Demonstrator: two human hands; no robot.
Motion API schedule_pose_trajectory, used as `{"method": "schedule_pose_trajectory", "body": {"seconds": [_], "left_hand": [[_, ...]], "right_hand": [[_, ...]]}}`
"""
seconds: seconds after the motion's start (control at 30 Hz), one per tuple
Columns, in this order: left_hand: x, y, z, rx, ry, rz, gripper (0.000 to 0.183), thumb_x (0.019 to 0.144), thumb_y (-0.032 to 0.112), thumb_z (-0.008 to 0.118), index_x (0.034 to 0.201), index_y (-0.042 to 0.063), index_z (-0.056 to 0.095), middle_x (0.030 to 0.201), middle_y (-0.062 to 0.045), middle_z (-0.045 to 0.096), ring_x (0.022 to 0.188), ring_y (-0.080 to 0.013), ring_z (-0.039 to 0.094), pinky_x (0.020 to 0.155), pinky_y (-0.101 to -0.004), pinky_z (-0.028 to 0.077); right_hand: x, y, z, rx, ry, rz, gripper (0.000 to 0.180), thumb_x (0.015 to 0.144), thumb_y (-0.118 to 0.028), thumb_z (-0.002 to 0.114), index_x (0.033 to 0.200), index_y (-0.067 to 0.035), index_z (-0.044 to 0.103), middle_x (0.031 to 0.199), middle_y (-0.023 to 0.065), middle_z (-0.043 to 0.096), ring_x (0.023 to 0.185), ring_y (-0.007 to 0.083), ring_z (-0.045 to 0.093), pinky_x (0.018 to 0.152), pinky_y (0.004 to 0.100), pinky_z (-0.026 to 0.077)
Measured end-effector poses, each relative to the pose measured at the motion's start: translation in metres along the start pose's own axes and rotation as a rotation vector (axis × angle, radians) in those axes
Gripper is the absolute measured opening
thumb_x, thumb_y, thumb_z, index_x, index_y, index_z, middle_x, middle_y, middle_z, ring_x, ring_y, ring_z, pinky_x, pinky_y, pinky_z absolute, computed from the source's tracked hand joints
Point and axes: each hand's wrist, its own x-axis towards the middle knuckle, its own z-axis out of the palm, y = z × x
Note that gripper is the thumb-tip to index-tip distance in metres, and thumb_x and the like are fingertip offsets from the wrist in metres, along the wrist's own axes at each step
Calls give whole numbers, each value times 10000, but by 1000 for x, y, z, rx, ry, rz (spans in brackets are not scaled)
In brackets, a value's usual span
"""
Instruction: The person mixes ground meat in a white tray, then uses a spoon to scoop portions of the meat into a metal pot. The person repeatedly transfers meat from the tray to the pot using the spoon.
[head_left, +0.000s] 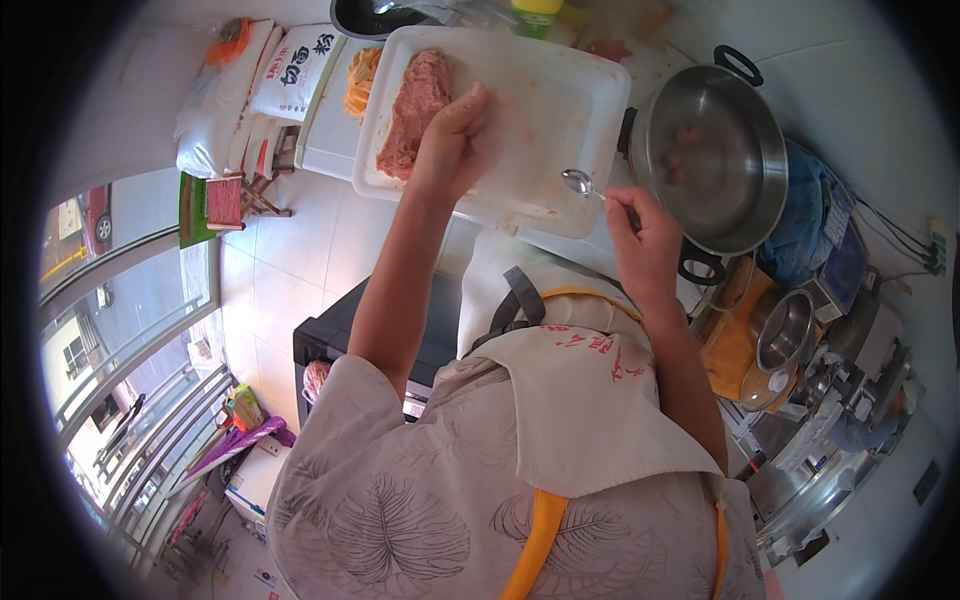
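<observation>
A white plastic tray (540, 112) lies before me, with a mass of raw minced meat (420, 112) along its left side. My left hand (454, 139) is over the tray beside the meat, its thumb up and its fingers curled; the lower part is blurred, and whether it holds anything is hidden. My right hand (643, 236) grips a metal spoon (577, 181) by its handle, the bowl over the tray's right front corner. Right of the tray stands a large steel pot (720, 180) with black handles, holding several small pinkish lumps (679, 154) in its bottom.
Behind the tray are a dark pan (360, 21) and a bottle with a yellow cap (537, 9). An orange cloth-like item (361, 79) touches the tray's left side. Flour sacks (289, 71) are stacked farther left. A steel bowl (785, 330) sits right of me, near a wooden board (731, 337).
</observation>
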Motion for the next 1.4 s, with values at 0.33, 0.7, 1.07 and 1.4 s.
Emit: {"method": "schedule_pose_trajectory", "body": {"seconds": [0.33,0.7,1.07,1.4], "left_hand": [[-8,-22,28,183,28,72,501,982,70,713,692,200,326,596,82,306,499,-45,250,441,-269,184],[-13,-4,55,-112,-96,-269,452,1120,447,517,832,100,552,726,30,444,545,-58,298,467,-218,238],[-15,-32,50,137,-90,-73,492,950,9,672,659,200,324,635,69,377,547,-46,293,458,-252,181],[-13,-26,44,275,-300,-119,526,1117,492,475,851,60,614,645,29,417,529,-59,279,459,-243,204]], "right_hand": [[-6,2,-4,20,23,21,98,1005,-66,685,1063,5,719,726,-8,585,657,38,473,594,247,410],[-12,4,-12,25,37,27,102,995,-63,691,1054,16,720,731,12,623,658,47,499,604,247,434],[-12,-5,-28,60,72,51,95,1019,-72,676,1057,3,719,730,-35,574,663,28,453,590,234,396],[-13,-7,-38,77,120,28,97,1023,-64,676,1077,-4,729,738,-66,559,670,10,434,585,220,371]]}}
